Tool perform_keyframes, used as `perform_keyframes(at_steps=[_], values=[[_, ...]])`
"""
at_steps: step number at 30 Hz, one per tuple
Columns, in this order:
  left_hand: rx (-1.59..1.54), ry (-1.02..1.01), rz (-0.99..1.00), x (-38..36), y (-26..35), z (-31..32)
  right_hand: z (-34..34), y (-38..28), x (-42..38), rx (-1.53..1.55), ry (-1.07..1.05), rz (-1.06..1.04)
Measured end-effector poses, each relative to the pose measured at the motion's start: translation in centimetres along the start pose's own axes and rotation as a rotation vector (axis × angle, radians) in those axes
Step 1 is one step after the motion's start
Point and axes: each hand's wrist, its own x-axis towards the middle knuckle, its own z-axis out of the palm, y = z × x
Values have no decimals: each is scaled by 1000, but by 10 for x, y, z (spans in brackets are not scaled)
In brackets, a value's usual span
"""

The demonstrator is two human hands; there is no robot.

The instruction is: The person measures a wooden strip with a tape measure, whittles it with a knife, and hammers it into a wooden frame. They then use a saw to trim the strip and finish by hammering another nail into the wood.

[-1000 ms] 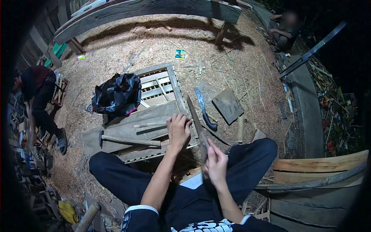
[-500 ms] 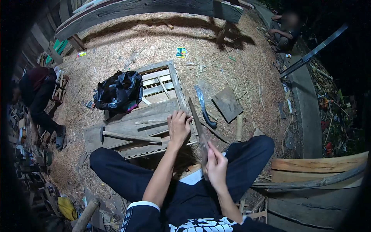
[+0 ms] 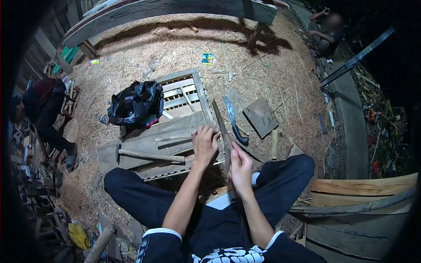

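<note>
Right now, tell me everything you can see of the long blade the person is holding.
The long blade is a narrow, dark, dull-looking metal strip tapering to a point at its far end. It slants up and away from the person, over the edge of the wooden pallet. The right hand closes around its near end, hiding any handle. The left hand rests beside its middle; actual contact is unclear. A second curved knife lies apart on the ground.

Light: night scene, lit from above and in front; the sawdust ground [image 3: 175, 48] is washed bright.
Shadows: a hard dark band is cast under the long plank [image 3: 166, 8].
Edges: strong fisheye bending, black vignetted corners.
Blur: the distant seated person [image 3: 326, 30] is smeared.
</note>
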Motion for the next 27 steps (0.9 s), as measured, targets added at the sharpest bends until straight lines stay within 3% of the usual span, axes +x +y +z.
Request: perform_keyframes(at_steps=[3, 8, 12, 13, 16, 17, 22, 27], values=[[23, 22, -12, 4, -3, 6, -28, 9, -59, -4, 37, -44], [33, -3, -2, -4, -2, 3, 7, 6, 10, 11, 11, -24], [31, 17, 2, -2, -4, 4, -28, 1, -48, 45, -15, -52], [28, 8, -10, -2, -3, 5, -31, -10, -60, 69, 0, 41], [29, 10, 7, -4, -3, 4, -12, 0, -22, -68, -14, 9], [19, 7, 3, -1, -1, 2, -1, -1, -7, 50, -2, 2], [51, 23, -15, 3, 1, 4, -37, 14, -63, -70, -3, -55], [8, -14, -23, -1, -2, 2, -5, 1, -11, 24, -1, -44]])
